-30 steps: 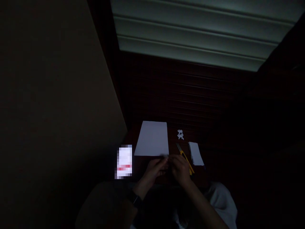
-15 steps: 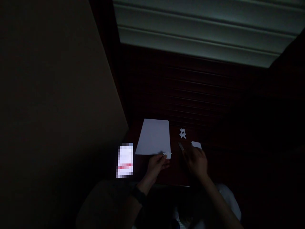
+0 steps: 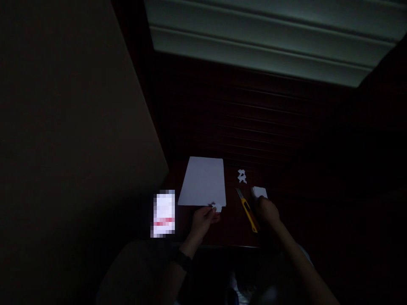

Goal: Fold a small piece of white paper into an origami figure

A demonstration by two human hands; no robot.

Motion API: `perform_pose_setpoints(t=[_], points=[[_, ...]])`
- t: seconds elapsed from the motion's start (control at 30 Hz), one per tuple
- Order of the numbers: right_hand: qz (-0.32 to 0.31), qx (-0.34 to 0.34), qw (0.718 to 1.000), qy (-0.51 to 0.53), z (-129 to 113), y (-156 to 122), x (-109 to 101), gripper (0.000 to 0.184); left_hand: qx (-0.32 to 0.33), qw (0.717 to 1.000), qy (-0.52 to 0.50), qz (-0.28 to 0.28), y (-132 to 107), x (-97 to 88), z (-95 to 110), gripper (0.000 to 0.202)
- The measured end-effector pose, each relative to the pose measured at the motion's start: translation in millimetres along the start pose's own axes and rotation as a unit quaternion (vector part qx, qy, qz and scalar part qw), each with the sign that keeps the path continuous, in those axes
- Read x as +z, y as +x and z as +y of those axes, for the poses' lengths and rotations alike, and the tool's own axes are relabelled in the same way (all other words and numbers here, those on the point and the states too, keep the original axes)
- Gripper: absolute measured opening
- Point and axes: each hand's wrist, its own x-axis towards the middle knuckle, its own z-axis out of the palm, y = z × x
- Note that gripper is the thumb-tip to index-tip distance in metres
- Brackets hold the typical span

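The scene is very dark. My left hand [image 3: 203,219] pinches a small white folded paper piece [image 3: 217,207] just below the lower right corner of a white sheet of paper [image 3: 203,181]. My right hand [image 3: 269,212] rests on a small stack of white paper slips [image 3: 260,192], covering its near part; its fingers are hard to make out. A yellow utility knife [image 3: 246,207] lies between my hands, close to the right one. A small folded white paper shape [image 3: 242,176] lies beyond the knife.
All of this sits on a dark wooden table [image 3: 232,228] whose front edge runs near my wrists. A bright blurred screen [image 3: 164,213] glows at the left. A plain wall [image 3: 70,127] stands at the left and pale blinds [image 3: 260,46] hang behind.
My hands, together over the small paper piece a second ago, have parted. The right one moved right to the paper slips, uncovering the knife. The left one keeps the piece.
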Motion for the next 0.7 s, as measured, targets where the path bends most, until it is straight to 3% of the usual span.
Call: perform_pose_setpoints(t=[0.13, 0.3, 0.4, 0.47, 0.53, 0.6, 0.63, 0.7], points=[[0.041, -0.045, 0.994, 0.086, -2, -8, -6, 0.028, 0.015, 1.0, 0.0, -0.024, -4, -2.6, 3, 0.034], [0.089, -0.121, 0.953, 0.262, -27, -32, -22, 0.033, -0.005, 1.0, 0.006, -0.013, -4, -2.0, 4, 0.031], [0.082, -0.156, 0.907, 0.383, -49, -45, -30, 0.041, -0.035, 0.999, 0.005, -0.008, -1, 0.6, 6, 0.029], [0.058, -0.154, 0.867, 0.471, -64, -49, -32, 0.032, -0.064, 0.998, 0.011, -0.001, 2, 2.5, 9, 0.028], [-0.028, -0.153, 0.807, 0.57, -75, -49, -29, 0.031, -0.093, 0.995, 0.042, -0.005, 4, 3.8, 14, 0.028], [-0.067, -0.157, 0.75, 0.639, -86, -45, -22, 0.032, -0.109, 0.992, 0.066, -0.008, 6, 4.1, 18, 0.029], [-0.074, -0.162, 0.735, 0.654, -91, -42, -16, 0.034, -0.109, 0.991, 0.074, -0.01, 7, 4.0, 19, 0.03], [-0.049, -0.163, 0.735, 0.656, -100, -36, -4, 0.033, -0.104, 0.991, 0.081, -0.007, 10, 3.3, 22, 0.029]])
